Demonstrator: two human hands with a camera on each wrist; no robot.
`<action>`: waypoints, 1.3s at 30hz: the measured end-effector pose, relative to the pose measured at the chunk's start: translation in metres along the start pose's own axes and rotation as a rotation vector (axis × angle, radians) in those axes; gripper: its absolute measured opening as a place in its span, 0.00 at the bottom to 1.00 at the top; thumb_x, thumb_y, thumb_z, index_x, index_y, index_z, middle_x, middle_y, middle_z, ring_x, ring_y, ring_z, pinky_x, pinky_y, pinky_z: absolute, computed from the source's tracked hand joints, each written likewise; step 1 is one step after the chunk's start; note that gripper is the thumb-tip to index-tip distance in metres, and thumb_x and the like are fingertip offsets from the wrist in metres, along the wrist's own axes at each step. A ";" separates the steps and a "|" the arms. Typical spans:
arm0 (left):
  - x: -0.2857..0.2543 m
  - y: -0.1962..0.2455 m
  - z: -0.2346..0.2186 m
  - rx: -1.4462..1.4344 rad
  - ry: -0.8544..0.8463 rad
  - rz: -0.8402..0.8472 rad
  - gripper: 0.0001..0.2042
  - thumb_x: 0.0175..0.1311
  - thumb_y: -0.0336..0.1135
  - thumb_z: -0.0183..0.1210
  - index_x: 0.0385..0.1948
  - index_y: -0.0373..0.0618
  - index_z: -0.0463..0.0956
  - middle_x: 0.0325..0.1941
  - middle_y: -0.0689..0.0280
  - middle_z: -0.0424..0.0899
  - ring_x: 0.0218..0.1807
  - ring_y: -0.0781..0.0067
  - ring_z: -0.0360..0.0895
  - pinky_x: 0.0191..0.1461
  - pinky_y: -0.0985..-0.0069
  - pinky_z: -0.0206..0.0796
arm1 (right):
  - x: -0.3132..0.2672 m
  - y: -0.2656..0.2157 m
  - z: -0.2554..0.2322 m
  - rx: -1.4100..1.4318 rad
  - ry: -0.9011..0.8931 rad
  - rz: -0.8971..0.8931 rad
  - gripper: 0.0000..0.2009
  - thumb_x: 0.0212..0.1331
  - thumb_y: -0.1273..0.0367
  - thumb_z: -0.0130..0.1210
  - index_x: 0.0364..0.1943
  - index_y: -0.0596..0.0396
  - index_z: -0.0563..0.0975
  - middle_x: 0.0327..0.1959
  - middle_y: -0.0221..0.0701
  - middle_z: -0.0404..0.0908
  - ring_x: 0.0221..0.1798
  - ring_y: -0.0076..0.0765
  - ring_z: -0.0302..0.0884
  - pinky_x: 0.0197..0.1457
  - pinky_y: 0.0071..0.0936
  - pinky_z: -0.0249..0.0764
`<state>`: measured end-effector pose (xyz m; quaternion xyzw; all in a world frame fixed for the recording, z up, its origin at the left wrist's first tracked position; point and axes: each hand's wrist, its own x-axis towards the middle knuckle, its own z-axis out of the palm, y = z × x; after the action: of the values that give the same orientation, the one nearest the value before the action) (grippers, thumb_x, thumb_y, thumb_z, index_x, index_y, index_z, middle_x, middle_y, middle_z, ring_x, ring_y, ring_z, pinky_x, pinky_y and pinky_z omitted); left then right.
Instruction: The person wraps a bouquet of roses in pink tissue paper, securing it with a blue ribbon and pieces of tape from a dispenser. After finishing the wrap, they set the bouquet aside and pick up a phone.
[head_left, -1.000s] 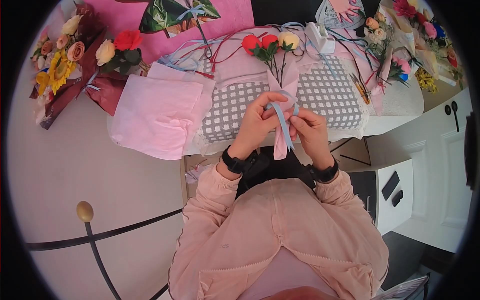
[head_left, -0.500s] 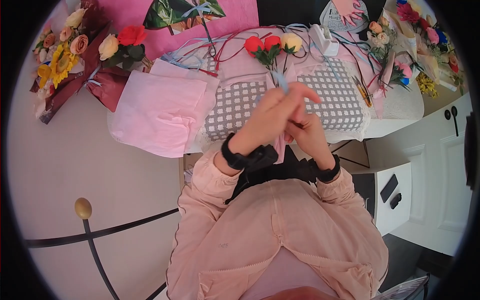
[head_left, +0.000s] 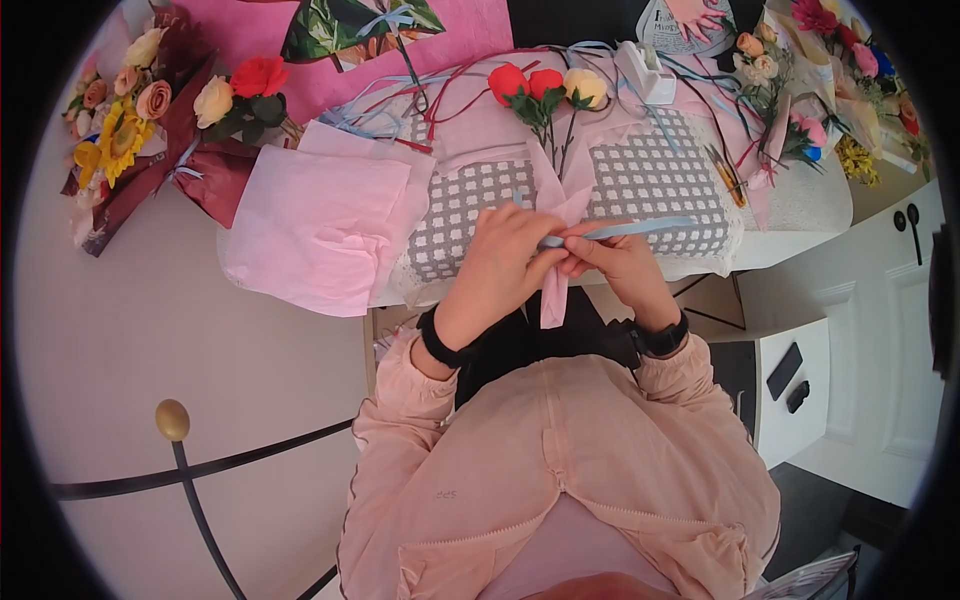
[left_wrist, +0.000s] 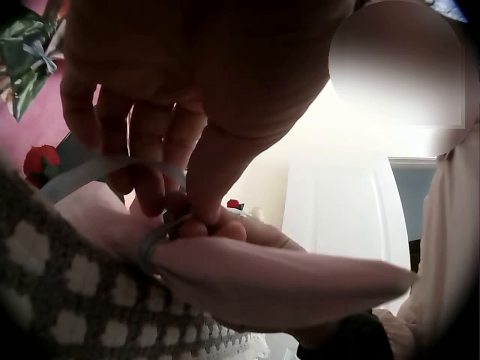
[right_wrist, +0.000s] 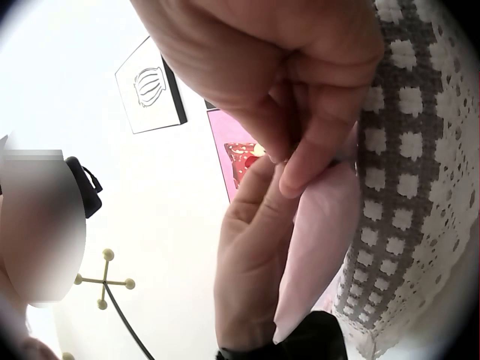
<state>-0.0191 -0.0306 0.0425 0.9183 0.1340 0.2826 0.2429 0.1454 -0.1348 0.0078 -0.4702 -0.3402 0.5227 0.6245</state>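
A small bouquet of two red roses (head_left: 545, 82) and a cream rose (head_left: 585, 88) lies in pink wrapping paper (head_left: 560, 190), its narrow end toward the body. Around the stems runs a light blue ribbon (head_left: 650, 228), also seen as a loop on the paper in the left wrist view. My left hand (head_left: 503, 255) pinches the ribbon between thumb and fingers over the wrap. Close against it, my right hand (head_left: 622, 268) pinches the ribbon too, and one tail stretches out to the right. The hands cover the crossing point of the ribbon.
Pink paper sheets (head_left: 310, 220) lie at the table's left beside a dark red wrapped bouquet (head_left: 190, 160). A grey and white checked cloth (head_left: 665, 190) spreads under the work. Scissors (head_left: 725, 178), a white box (head_left: 645, 75) and more bouquets (head_left: 800, 80) stand or lie at the right.
Ribbon tails hung down over the wrapped stems before. The left hand crossed over the wrap to the right hand, then came back left; one tail now points right.
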 end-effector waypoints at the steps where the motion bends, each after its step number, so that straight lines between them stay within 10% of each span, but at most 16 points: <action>1: -0.006 -0.003 0.002 0.011 0.017 -0.009 0.12 0.53 0.30 0.62 0.41 0.42 0.79 0.37 0.62 0.80 0.42 0.59 0.72 0.47 0.69 0.60 | 0.002 0.001 0.001 0.016 -0.004 0.001 0.09 0.60 0.73 0.59 0.41 0.65 0.81 0.33 0.37 0.84 0.33 0.28 0.82 0.37 0.21 0.79; 6: -0.026 0.000 -0.008 0.072 -0.019 0.069 0.06 0.53 0.28 0.62 0.33 0.41 0.81 0.36 0.65 0.79 0.40 0.60 0.72 0.47 0.70 0.60 | 0.003 0.000 -0.005 -0.020 0.003 0.000 0.08 0.59 0.75 0.59 0.39 0.65 0.82 0.33 0.38 0.84 0.34 0.29 0.82 0.39 0.22 0.80; 9: -0.024 -0.008 -0.017 -0.342 -0.219 0.071 0.04 0.59 0.28 0.59 0.32 0.38 0.80 0.38 0.66 0.79 0.41 0.65 0.74 0.49 0.71 0.63 | 0.002 -0.003 -0.005 -0.034 -0.002 0.012 0.08 0.59 0.75 0.59 0.39 0.65 0.82 0.33 0.38 0.84 0.34 0.29 0.83 0.39 0.22 0.80; 13: -0.018 -0.031 -0.004 -0.872 -0.062 -0.135 0.09 0.69 0.31 0.51 0.36 0.36 0.78 0.40 0.66 0.79 0.45 0.75 0.74 0.49 0.76 0.64 | 0.004 -0.003 -0.005 -0.033 -0.054 0.035 0.08 0.59 0.75 0.59 0.39 0.65 0.82 0.33 0.37 0.84 0.34 0.28 0.83 0.40 0.22 0.80; 22: -0.012 -0.019 0.023 -0.482 0.060 -0.130 0.11 0.57 0.19 0.58 0.41 0.38 0.76 0.36 0.64 0.80 0.37 0.74 0.78 0.40 0.78 0.70 | -0.001 -0.009 0.000 -0.290 -0.066 -0.073 0.05 0.54 0.78 0.60 0.35 0.61 0.82 0.31 0.31 0.83 0.34 0.23 0.80 0.37 0.22 0.77; 31: -0.010 -0.016 0.021 -0.639 0.034 -0.231 0.12 0.61 0.23 0.56 0.46 0.38 0.77 0.35 0.65 0.81 0.37 0.78 0.76 0.42 0.77 0.69 | 0.008 0.008 0.011 -1.003 0.204 -1.000 0.10 0.45 0.80 0.61 0.34 0.56 0.79 0.29 0.34 0.78 0.27 0.41 0.77 0.29 0.30 0.73; 39: -0.003 -0.024 0.014 -0.675 -0.098 -0.300 0.09 0.63 0.24 0.57 0.43 0.36 0.78 0.34 0.69 0.81 0.36 0.82 0.76 0.41 0.82 0.68 | 0.005 0.011 0.008 -0.938 0.194 -0.821 0.07 0.51 0.78 0.62 0.35 0.58 0.78 0.26 0.34 0.76 0.24 0.38 0.75 0.26 0.29 0.69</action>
<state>-0.0160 -0.0171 0.0182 0.7690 0.1547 0.2279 0.5768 0.1351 -0.1276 -0.0001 -0.5705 -0.6276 -0.0093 0.5296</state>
